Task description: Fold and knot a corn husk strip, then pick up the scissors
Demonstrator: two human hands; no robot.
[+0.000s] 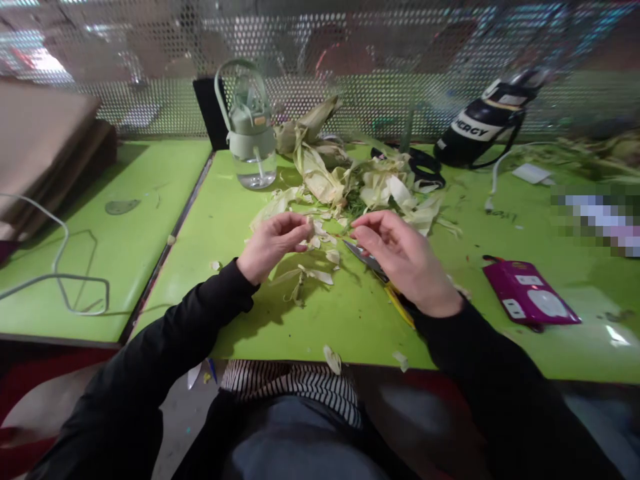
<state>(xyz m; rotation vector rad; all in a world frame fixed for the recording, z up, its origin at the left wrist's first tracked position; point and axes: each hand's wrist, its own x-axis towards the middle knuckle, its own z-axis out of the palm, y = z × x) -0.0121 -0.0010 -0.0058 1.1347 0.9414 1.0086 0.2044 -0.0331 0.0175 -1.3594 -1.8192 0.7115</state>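
My left hand (pixel 278 245) is closed in a pinch above the middle of the green table. A small pale piece (pixel 310 225), seemingly corn husk, shows at its fingertips. Opposite it, my right hand (pixel 400 257) hovers with loosely curled fingers, thumb and forefinger slightly apart, and nothing visible in them. Under the right hand lie scissors (pixel 367 257) with a yellow handle, their blades toward the left hand. Pale corn husks (pixel 320 177) are heaped just beyond both hands. Torn husk scraps (pixel 320 275) lie scattered below the fingers.
A clear bottle (pixel 255 167) with a green lid stands behind the husks. A black bottle (pixel 470 127) leans against the perforated screen (pixel 350 67), near a roll of black tape (pixel 427 170). A purple power strip (pixel 530 293) lies right; cardboard (pixel 45 147) and a cable (pixel 63 247) are left.
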